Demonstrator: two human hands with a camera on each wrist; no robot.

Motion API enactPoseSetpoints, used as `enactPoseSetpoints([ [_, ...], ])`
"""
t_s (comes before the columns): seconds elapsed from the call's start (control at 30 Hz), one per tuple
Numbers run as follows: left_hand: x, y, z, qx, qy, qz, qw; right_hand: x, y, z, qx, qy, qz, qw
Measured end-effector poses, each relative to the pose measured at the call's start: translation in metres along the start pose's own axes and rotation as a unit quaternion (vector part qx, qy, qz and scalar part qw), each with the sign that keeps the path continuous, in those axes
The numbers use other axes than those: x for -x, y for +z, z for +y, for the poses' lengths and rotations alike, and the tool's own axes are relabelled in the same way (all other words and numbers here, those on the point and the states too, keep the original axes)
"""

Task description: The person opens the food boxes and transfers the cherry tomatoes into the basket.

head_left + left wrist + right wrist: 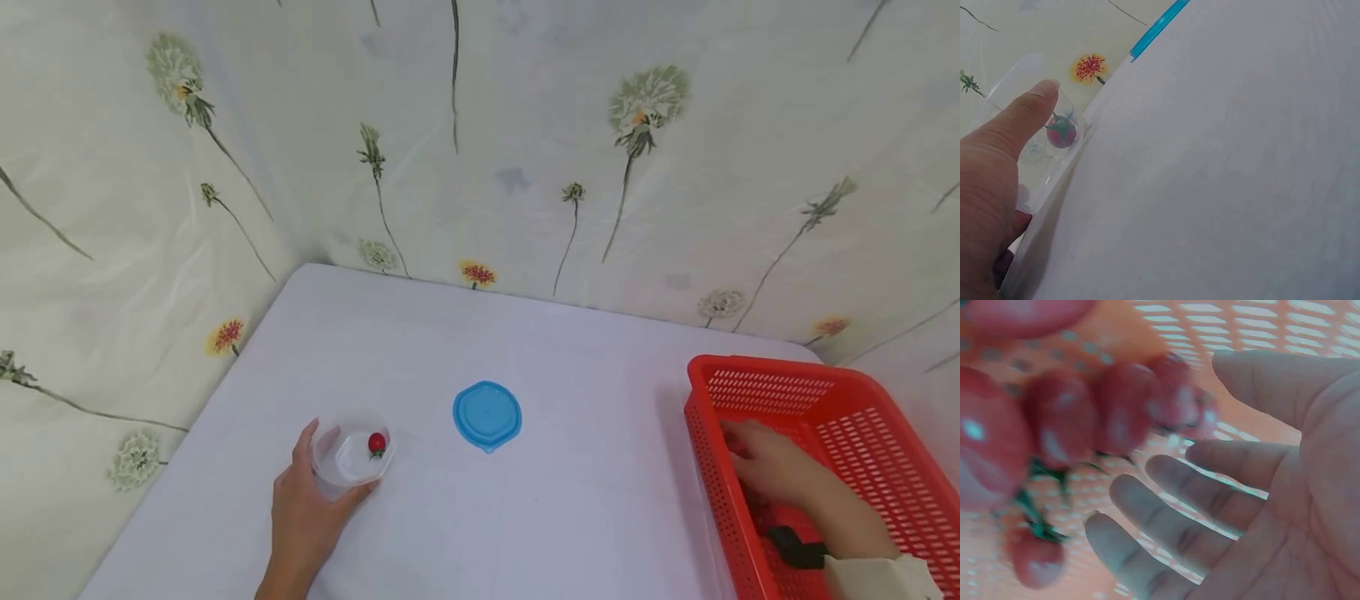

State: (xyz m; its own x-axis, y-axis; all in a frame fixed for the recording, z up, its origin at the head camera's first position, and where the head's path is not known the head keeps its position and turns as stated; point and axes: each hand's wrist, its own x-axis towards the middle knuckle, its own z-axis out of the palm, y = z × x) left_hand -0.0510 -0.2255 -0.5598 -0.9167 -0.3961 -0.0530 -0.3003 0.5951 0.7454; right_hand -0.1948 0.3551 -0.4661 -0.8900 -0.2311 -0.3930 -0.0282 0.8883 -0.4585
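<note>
My left hand grips a clear plastic bowl on the left of the table, thumb on the near side and fingers round the far left. One red cherry tomato with a green stem lies inside, at the bowl's right. In the left wrist view my thumb presses the bowl's wall, and the tomato shows through it. My right hand reaches down inside the red basket. In the right wrist view its fingers are spread and hold nothing, close beside several cherry tomatoes, blurred, some with green stems.
A blue lid lies flat on the white-covered table, between the bowl and the basket. A black wrist device sits on my right forearm at the basket's near side. Flower-printed cloth rises behind and left of the table.
</note>
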Motion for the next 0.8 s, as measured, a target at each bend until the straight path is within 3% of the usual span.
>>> enactPoseSetpoints([
  [0.1,0.001,0.001,-0.001,-0.001,0.001,0.000,1.0000,0.006,-0.011,-0.006,0.024,-0.014,0.023,0.9994],
  [0.23,0.001,0.003,-0.001,-0.004,0.007,0.008,0.9999,0.016,-0.028,-0.022,0.087,-0.009,0.094,0.9917],
  [0.33,0.002,0.003,-0.001,-0.004,0.003,0.008,1.0000,0.025,-0.038,-0.043,0.079,0.011,0.142,0.9866],
  [0.47,0.003,0.002,-0.002,-0.006,0.004,0.013,0.9999,0.033,-0.046,-0.082,0.075,-0.014,0.197,0.9775],
  [0.53,0.002,0.002,-0.003,-0.009,0.008,0.017,0.9998,0.034,-0.047,-0.107,0.086,-0.042,0.192,0.9768],
  [0.67,0.000,0.002,-0.006,-0.006,0.023,0.028,0.9993,0.034,-0.037,-0.166,0.122,-0.099,0.141,0.9775],
  [0.8,0.000,0.004,-0.005,0.002,0.032,0.027,0.9991,0.032,-0.010,-0.220,0.170,-0.181,0.094,0.9641],
])
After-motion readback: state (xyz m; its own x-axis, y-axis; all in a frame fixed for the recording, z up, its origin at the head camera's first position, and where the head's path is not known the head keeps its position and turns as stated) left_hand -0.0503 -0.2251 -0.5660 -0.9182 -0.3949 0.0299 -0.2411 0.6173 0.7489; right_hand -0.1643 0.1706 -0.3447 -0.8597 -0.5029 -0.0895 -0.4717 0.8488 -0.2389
